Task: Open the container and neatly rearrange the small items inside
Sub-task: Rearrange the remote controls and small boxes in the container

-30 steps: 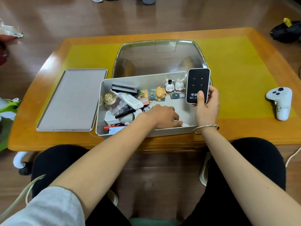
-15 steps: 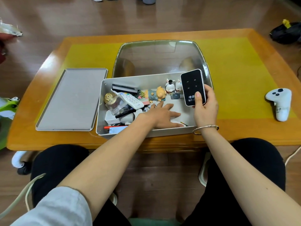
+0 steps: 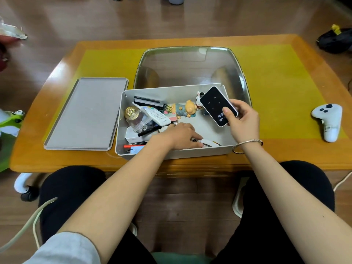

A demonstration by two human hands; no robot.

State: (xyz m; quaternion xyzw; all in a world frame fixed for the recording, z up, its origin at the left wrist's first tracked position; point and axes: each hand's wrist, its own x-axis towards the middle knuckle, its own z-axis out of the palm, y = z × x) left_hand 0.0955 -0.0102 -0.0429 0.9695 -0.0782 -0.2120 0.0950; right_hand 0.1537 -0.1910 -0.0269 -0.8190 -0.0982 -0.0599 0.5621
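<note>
Holding the black Wi-Fi device (image 3: 218, 105) pinched between thumb and curled fingers above the open container (image 3: 177, 152), the right hand (image 3: 242, 121) risks toppling the figurines (image 3: 187, 109) beneath it, while the left hand (image 3: 181, 136) rests inside near the front wall — finger state unclear.

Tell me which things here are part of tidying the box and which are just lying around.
Part of the job: grey container, its lid, black Wi-Fi device in the right hand, white remote, pig figurine, left hand.

Lying about: white game controller, clear dome cover, black bag.
</note>
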